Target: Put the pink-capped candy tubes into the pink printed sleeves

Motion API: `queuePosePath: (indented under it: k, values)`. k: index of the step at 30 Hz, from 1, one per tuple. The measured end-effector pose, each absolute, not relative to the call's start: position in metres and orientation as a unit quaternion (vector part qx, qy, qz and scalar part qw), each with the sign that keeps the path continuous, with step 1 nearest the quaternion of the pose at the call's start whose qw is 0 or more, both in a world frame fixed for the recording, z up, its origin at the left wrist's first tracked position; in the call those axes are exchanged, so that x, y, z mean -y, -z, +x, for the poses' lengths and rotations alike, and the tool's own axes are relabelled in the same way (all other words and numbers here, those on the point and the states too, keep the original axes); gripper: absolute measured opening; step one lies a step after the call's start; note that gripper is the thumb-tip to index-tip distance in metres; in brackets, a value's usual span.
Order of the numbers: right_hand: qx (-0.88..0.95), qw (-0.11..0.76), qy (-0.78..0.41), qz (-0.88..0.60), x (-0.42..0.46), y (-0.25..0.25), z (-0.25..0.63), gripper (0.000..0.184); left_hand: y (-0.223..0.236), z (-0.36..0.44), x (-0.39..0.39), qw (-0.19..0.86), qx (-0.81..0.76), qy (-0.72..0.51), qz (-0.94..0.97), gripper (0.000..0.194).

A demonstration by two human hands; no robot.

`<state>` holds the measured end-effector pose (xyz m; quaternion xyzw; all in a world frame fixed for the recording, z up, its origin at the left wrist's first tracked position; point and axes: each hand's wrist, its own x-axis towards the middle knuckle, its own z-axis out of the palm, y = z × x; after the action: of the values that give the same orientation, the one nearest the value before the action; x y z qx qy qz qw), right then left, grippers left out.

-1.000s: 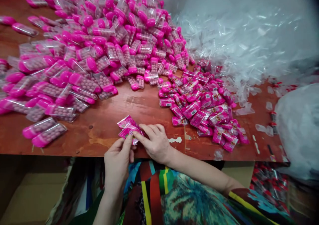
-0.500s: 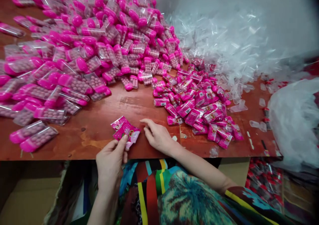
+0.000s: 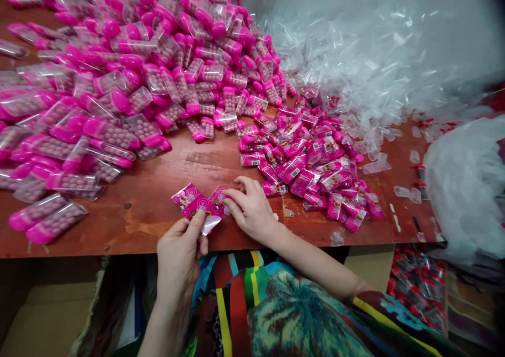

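Note:
My left hand [image 3: 179, 251] is closed in a pinch, thumb on top, on flat pink printed wrappers [image 3: 190, 201] fanned over the table's near part. My right hand [image 3: 254, 209] has its thumb and forefinger pressed together on the right edge of another pink wrapper piece [image 3: 216, 195], which sits beside those in the left hand. Whether the pieces are joined I cannot tell. Beyond the right hand lies a heap of small pink printed packets [image 3: 300, 162].
Clear tubes with pink caps and pink balls [image 3: 118, 83] heap across the left and back of the wooden table [image 3: 150, 188]. Transparent plastic pieces [image 3: 355, 57] pile at the back right. A white plastic bag [image 3: 465, 183] bulges at the right edge. Red-and-dark pieces [image 3: 418, 283] fill a box below.
My right hand has closed from a loose, pointing shape into a pinch at the wrappers. A pink piece now sticks out to the right between the hands. The view has shifted slightly.

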<state>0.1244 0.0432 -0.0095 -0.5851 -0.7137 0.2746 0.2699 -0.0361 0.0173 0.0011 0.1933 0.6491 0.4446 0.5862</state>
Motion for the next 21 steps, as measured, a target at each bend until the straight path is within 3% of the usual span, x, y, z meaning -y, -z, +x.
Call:
queuePosePath:
  k: [4, 6, 12, 16, 21]
  values:
    - [0.533, 0.401, -0.567, -0.483, -0.041, 0.010, 0.112, 0.027, 0.002, -0.018, -0.025, 0.607, -0.620, -0.465, 0.174, 0.036]
    - [0.446, 0.434, -0.640, -0.451, -0.043, 0.015, 0.106, 0.024, 0.004, -0.009, -0.032, 0.600, -0.625, -0.474, 0.158, 0.037]
    - [0.491, 0.461, -0.545, -0.499, -0.063, 0.024, 0.119, 0.024, -0.004, 0.002, -0.059, 0.670, -0.576, -0.436, 0.175, 0.040]
    - [0.595, 0.349, -0.433, -0.580, -0.073, 0.015, 0.136, 0.032, -0.009, -0.011, -0.065, 0.650, -0.572, -0.447, 0.222, 0.038]
    - [0.715, 0.072, -0.246, -0.651, -0.068, 0.004, 0.138, 0.044, -0.005, -0.028, -0.060, 0.588, -0.610, -0.488, 0.209, 0.037]
